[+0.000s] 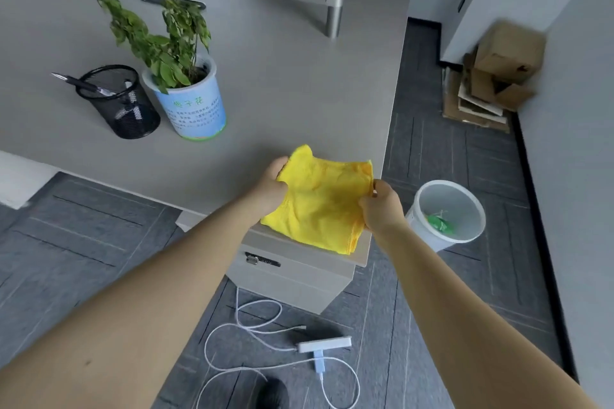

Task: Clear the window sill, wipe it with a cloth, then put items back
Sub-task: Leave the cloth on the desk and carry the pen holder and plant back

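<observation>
Gripping the yellow cloth (320, 199) at the desk (282, 93) corner, both hands clamp its edges.

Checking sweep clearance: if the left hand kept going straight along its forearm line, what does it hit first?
Past the yellow cloth the left hand grips, bare desk, then probably the shelf leg; depth is unclear.
</observation>
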